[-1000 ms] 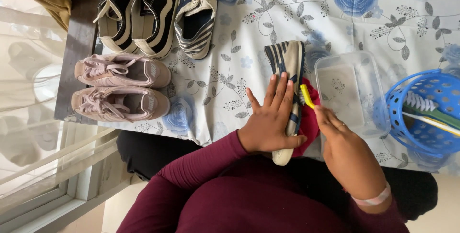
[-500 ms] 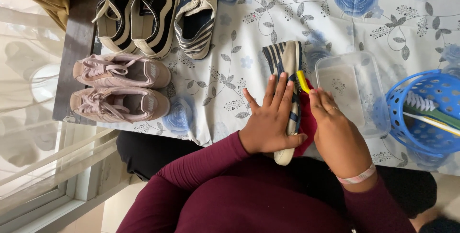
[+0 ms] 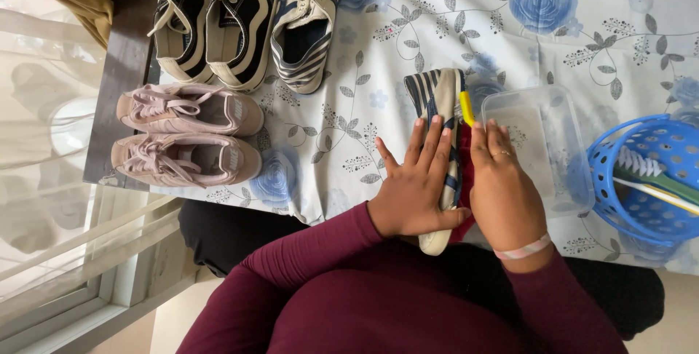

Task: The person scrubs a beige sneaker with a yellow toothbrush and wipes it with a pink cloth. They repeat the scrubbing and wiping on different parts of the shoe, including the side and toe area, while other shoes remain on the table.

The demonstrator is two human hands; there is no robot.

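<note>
A cream sneaker with dark blue stripes (image 3: 437,99) lies on its side on the floral tablecloth (image 3: 378,48), its sole toward me. My left hand (image 3: 416,187) lies flat on its side with the fingers spread, pressing it down. My right hand (image 3: 504,190) is closed around a yellow brush (image 3: 467,109) whose tip shows above the fingers, against the shoe's edge. A red cloth (image 3: 466,172) shows between the two hands, under the shoe.
A clear plastic tub (image 3: 542,143) stands right of the shoe. A blue perforated basket (image 3: 652,179) with brushes sits at the right edge. Pink sneakers (image 3: 186,136), black-and-white sneakers (image 3: 211,19) and the matching striped sneaker (image 3: 306,19) lie at the left and back.
My right hand with the yellow brush has moved up along the shoe's edge, toward its toe. My left hand stays flat on the shoe.
</note>
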